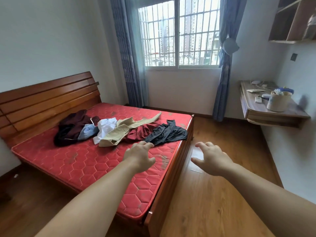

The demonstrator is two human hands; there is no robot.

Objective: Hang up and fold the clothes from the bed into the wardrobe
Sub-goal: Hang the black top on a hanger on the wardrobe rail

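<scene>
On the red mattress, the clothes lie heaped, unsorted. Left hand and right hand reach toward them, fingers spread, holding nothing, likely targeting the dark garment nearest.

Shelf unit cut off; contents blurred, maybe bag.

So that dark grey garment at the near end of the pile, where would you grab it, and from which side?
Probably by the bunched folds at its near edge, coming from the foot of the bed. The dark grey garment lies crumpled at the near end of the pile, closest to the left hand, and only its far side touches the red garment. The raised creases give fingers something to pinch, so it should lift without dragging the others.
</scene>
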